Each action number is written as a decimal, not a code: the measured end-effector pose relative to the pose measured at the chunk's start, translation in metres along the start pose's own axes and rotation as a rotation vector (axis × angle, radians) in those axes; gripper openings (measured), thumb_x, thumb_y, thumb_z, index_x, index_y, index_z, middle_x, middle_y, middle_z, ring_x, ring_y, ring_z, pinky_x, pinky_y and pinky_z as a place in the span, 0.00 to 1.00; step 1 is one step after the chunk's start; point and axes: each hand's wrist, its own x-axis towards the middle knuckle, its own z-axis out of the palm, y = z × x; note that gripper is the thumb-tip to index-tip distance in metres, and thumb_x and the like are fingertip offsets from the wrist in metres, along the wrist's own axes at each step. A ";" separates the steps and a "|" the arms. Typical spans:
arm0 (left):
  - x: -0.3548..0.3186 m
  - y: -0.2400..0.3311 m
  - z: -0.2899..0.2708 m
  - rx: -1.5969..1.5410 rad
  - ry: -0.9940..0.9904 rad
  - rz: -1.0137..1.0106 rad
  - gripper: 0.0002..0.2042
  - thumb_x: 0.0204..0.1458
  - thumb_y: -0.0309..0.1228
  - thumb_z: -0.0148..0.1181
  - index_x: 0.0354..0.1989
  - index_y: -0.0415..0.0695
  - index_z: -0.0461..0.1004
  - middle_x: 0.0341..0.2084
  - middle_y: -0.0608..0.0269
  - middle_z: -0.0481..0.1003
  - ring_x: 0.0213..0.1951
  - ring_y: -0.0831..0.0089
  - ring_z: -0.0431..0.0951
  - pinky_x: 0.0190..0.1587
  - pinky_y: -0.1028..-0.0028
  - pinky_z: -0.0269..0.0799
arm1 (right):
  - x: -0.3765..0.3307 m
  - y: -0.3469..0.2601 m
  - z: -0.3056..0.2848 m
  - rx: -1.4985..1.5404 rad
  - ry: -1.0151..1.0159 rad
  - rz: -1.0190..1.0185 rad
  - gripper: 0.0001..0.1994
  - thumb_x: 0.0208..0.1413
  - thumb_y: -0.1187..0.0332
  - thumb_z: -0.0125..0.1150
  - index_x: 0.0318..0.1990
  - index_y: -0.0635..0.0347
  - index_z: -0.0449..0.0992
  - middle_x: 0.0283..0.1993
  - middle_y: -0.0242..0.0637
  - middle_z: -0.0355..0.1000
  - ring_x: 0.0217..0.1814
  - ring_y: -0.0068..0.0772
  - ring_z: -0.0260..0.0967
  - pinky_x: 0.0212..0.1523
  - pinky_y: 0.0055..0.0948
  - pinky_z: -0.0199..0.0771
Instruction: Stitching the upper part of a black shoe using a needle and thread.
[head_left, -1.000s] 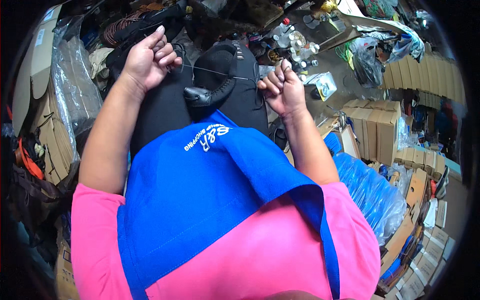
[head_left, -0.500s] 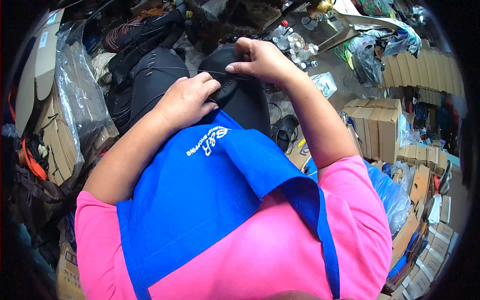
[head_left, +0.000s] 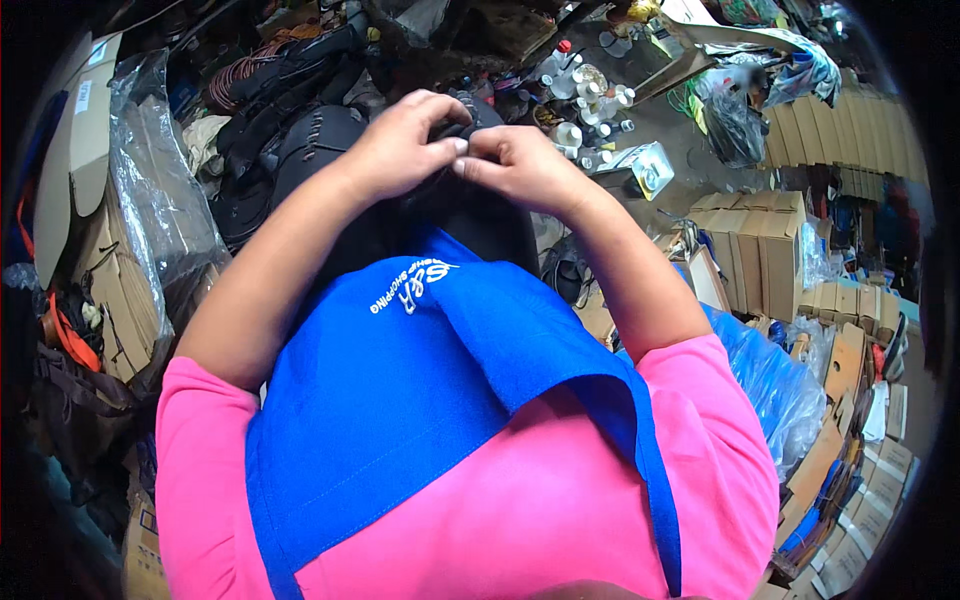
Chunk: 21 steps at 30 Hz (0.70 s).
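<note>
Both my hands meet above my lap, over a dark rounded black piece (head_left: 462,103) with thick stitches, mostly hidden behind the fingers. My left hand (head_left: 402,146) curls over this piece, its thumb bent in against the forefinger. Close beside it, my right hand (head_left: 525,170) has thumb and forefinger pinched together, the tips almost touching the left thumb; what lies in that pinch is too small to make out. More black material (head_left: 318,135) with a row of stitches covers my lap on the left. A blue apron (head_left: 380,400) hangs over my front.
Several plastic bottles (head_left: 592,92) stand on the floor ahead to the right. Stacked cardboard boxes (head_left: 752,245) and a blue plastic-wrapped bundle (head_left: 765,375) lie on the right. Flattened cardboard (head_left: 110,290) and clear plastic sheeting (head_left: 165,160) lean at the left.
My hands were apart with a dark thread running between them. The left hand has moved forward and right, the right hand slightly back, so their fingertips are together.
</note>
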 end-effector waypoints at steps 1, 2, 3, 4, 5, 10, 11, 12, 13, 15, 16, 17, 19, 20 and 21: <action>0.001 -0.006 0.011 -0.077 0.018 -0.029 0.16 0.46 0.27 0.59 0.44 0.39 0.70 0.43 0.55 0.67 0.50 0.63 0.67 0.54 0.68 0.63 | -0.001 -0.001 -0.001 -0.025 -0.031 0.009 0.14 0.52 0.61 0.60 0.29 0.65 0.73 0.22 0.40 0.69 0.25 0.26 0.64 0.29 0.32 0.66; -0.001 -0.012 0.020 -0.054 0.040 -0.024 0.16 0.46 0.27 0.60 0.44 0.40 0.69 0.44 0.56 0.65 0.51 0.64 0.66 0.54 0.69 0.62 | -0.002 -0.002 -0.003 -0.050 -0.063 0.017 0.11 0.53 0.66 0.59 0.28 0.67 0.71 0.20 0.34 0.67 0.24 0.18 0.59 0.26 0.30 0.63; 0.000 -0.012 0.018 -0.083 0.023 -0.021 0.16 0.46 0.28 0.60 0.44 0.40 0.69 0.45 0.56 0.65 0.51 0.64 0.66 0.54 0.70 0.62 | -0.004 -0.003 -0.004 -0.044 -0.059 0.018 0.11 0.53 0.66 0.59 0.28 0.67 0.71 0.20 0.34 0.67 0.24 0.18 0.59 0.26 0.30 0.63; 0.000 -0.012 0.016 -0.111 0.005 -0.018 0.16 0.46 0.28 0.61 0.44 0.40 0.69 0.45 0.56 0.65 0.50 0.65 0.66 0.54 0.71 0.62 | -0.007 -0.005 -0.005 -0.119 -0.083 0.017 0.11 0.51 0.65 0.58 0.27 0.67 0.71 0.21 0.42 0.67 0.24 0.30 0.63 0.27 0.33 0.65; -0.001 -0.011 0.018 -0.108 -0.001 -0.020 0.16 0.46 0.28 0.61 0.44 0.40 0.69 0.45 0.56 0.65 0.50 0.65 0.66 0.54 0.71 0.62 | -0.010 -0.006 -0.006 -0.194 -0.106 0.016 0.11 0.49 0.64 0.57 0.26 0.66 0.71 0.22 0.49 0.68 0.23 0.41 0.67 0.28 0.36 0.66; 0.003 -0.014 0.020 -0.090 0.018 -0.036 0.14 0.48 0.29 0.61 0.43 0.41 0.72 0.44 0.60 0.65 0.49 0.68 0.66 0.52 0.73 0.63 | -0.047 -0.004 -0.023 0.126 -0.080 -0.039 0.13 0.51 0.67 0.57 0.21 0.65 0.65 0.16 0.34 0.57 0.20 0.22 0.55 0.22 0.29 0.57; 0.004 -0.019 0.017 -0.106 0.012 -0.034 0.13 0.48 0.28 0.61 0.43 0.41 0.73 0.43 0.61 0.65 0.49 0.70 0.67 0.51 0.74 0.64 | -0.054 -0.012 -0.027 0.239 0.013 -0.023 0.13 0.52 0.68 0.58 0.21 0.64 0.65 0.18 0.31 0.56 0.22 0.17 0.54 0.22 0.25 0.55; 0.006 -0.022 0.015 -0.123 -0.001 -0.023 0.13 0.48 0.28 0.61 0.42 0.41 0.74 0.43 0.61 0.65 0.48 0.71 0.67 0.50 0.75 0.65 | -0.062 -0.016 -0.029 0.349 0.117 -0.002 0.13 0.53 0.68 0.59 0.21 0.63 0.66 0.19 0.28 0.55 0.23 0.13 0.53 0.22 0.22 0.54; 0.010 -0.006 -0.001 -0.068 -0.109 -0.101 0.14 0.48 0.28 0.62 0.44 0.41 0.74 0.42 0.62 0.67 0.48 0.73 0.68 0.50 0.75 0.66 | -0.061 -0.014 -0.033 0.272 0.131 -0.016 0.07 0.52 0.70 0.61 0.27 0.63 0.73 0.21 0.31 0.61 0.24 0.19 0.59 0.25 0.25 0.60; 0.020 -0.016 -0.013 -0.343 -0.267 -0.207 0.16 0.48 0.28 0.63 0.46 0.41 0.74 0.44 0.63 0.69 0.47 0.74 0.70 0.50 0.74 0.67 | -0.051 -0.003 -0.025 0.128 0.210 -0.114 0.05 0.51 0.70 0.61 0.31 0.61 0.75 0.24 0.34 0.64 0.26 0.24 0.63 0.28 0.27 0.64; 0.023 -0.017 -0.018 -0.430 -0.343 -0.234 0.16 0.47 0.28 0.63 0.46 0.41 0.74 0.44 0.63 0.69 0.47 0.73 0.70 0.50 0.73 0.66 | -0.047 -0.001 -0.020 -0.013 0.275 -0.221 0.05 0.51 0.70 0.61 0.35 0.59 0.78 0.26 0.36 0.67 0.28 0.29 0.67 0.30 0.29 0.67; 0.027 -0.015 -0.020 -0.343 -0.344 -0.127 0.14 0.47 0.27 0.63 0.43 0.41 0.75 0.42 0.65 0.71 0.44 0.74 0.71 0.50 0.74 0.66 | -0.048 -0.002 -0.021 -0.046 0.196 -0.114 0.10 0.50 0.70 0.61 0.40 0.53 0.80 0.31 0.40 0.70 0.34 0.39 0.70 0.36 0.33 0.70; 0.034 -0.008 -0.024 -0.277 -0.377 -0.115 0.12 0.46 0.27 0.63 0.41 0.41 0.75 0.39 0.65 0.72 0.44 0.75 0.71 0.50 0.74 0.66 | -0.042 -0.003 -0.017 -0.132 0.185 -0.104 0.10 0.49 0.70 0.61 0.40 0.54 0.80 0.31 0.40 0.70 0.35 0.40 0.71 0.36 0.33 0.71; 0.036 -0.006 -0.025 -0.210 -0.409 -0.104 0.11 0.46 0.26 0.63 0.40 0.41 0.75 0.37 0.66 0.73 0.43 0.76 0.71 0.50 0.74 0.66 | -0.039 -0.004 -0.014 -0.217 0.174 -0.095 0.10 0.49 0.70 0.60 0.40 0.54 0.80 0.31 0.40 0.70 0.36 0.41 0.71 0.36 0.33 0.71; 0.036 -0.007 -0.024 -0.292 -0.420 -0.111 0.10 0.46 0.25 0.62 0.37 0.40 0.74 0.32 0.67 0.74 0.40 0.77 0.71 0.49 0.75 0.66 | -0.037 -0.004 -0.012 -0.211 0.178 -0.092 0.10 0.48 0.70 0.59 0.40 0.53 0.80 0.32 0.42 0.71 0.36 0.44 0.71 0.37 0.34 0.72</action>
